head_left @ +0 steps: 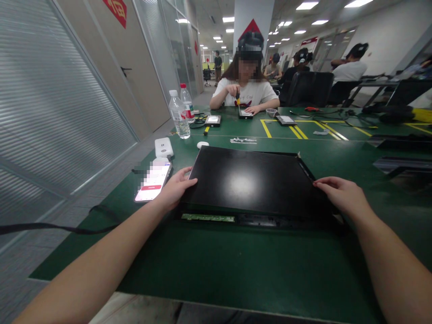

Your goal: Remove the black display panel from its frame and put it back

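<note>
A glossy black display panel (266, 180) lies in front of me, slightly tilted, with a ceiling light mirrored in it. Under its near edge, a narrow green circuit board (207, 218) shows along a dark frame. My left hand (175, 186) is closed on the panel's left edge, thumb on top and the other fingers partly hidden. At the right side, my right hand (342, 193) pinches the edge of the panel or its frame between thumb and forefinger; which of the two I cannot tell.
Left of the panel are a lit phone (153, 182) and a white power adapter (164, 147). Two water bottles (180, 117) stand behind. Across the green table (236, 270), a co-worker (248, 90) holds a screwdriver over a hard drive. Dark panels (405, 164) lie at right.
</note>
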Demonstrator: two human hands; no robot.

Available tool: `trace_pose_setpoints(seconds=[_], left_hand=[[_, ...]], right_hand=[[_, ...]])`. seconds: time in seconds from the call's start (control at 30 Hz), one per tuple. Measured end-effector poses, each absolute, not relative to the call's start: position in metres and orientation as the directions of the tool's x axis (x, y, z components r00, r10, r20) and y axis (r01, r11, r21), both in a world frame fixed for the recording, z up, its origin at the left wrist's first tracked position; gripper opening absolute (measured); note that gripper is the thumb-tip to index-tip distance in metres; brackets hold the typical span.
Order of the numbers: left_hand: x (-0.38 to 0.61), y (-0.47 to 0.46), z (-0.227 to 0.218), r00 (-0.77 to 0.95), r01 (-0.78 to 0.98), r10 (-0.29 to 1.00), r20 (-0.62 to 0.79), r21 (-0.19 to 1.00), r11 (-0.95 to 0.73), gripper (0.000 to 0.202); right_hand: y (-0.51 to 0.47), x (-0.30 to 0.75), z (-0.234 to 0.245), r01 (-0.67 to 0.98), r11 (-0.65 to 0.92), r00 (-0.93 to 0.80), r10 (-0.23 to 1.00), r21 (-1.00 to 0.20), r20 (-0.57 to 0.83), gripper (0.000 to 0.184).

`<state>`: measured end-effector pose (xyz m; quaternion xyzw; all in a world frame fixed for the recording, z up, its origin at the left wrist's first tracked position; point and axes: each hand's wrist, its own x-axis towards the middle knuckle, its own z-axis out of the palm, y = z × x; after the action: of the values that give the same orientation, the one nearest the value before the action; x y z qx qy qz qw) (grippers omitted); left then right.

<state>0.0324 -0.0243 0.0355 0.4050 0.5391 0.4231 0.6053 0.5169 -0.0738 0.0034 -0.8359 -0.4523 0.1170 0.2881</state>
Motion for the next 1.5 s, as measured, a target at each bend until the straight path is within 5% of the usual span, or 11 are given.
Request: trace_pose_setpoints(seconds=[0.2, 0.43, 0.57, 0.67, 0.83, 1.5], left_hand=[[0.029, -0.022, 0.030, 0.049, -0.088, 0.962, -0.270, 0.958, 0.274, 0.056], [0.019, -0.016, 0.020, 0.113, -0.039, 0.981, -0.159, 0.986, 0.164, 0.068], [0.010, -0.008, 0.011, 0.120, 0.214, 0.993, 0.002, 0.976, -0.028, 0.074], [0.005, -0.005, 0.007, 0.121, 0.498, 0.987, 0.102, 0.854, -0.149, 0.076], [0.001, -0.004, 0.003, 0.188, 0.713, 0.978, 0.090, 0.673, -0.199, 0.077], [0.003, -0.004, 0.001, 0.297, 0.789, 0.953, 0.067, 0.544, -0.284, 0.073]], right_hand=[[-0.074, 0.518, 0.004, 0.690, -0.423, 0.551, 0.833, -0.588, 0.047, 0.035], [-0.073, 0.523, -0.002, 0.641, -0.422, 0.578, 0.815, -0.642, 0.040, 0.039], [-0.069, 0.534, -0.012, 0.654, -0.399, 0.569, 0.819, -0.643, 0.070, 0.037], [-0.069, 0.535, -0.014, 0.642, -0.390, 0.574, 0.815, -0.660, 0.076, 0.037], [-0.072, 0.523, -0.005, 0.589, -0.431, 0.616, 0.787, -0.683, 0.035, 0.035], [-0.073, 0.523, -0.005, 0.549, -0.431, 0.638, 0.770, -0.716, 0.025, 0.032]])
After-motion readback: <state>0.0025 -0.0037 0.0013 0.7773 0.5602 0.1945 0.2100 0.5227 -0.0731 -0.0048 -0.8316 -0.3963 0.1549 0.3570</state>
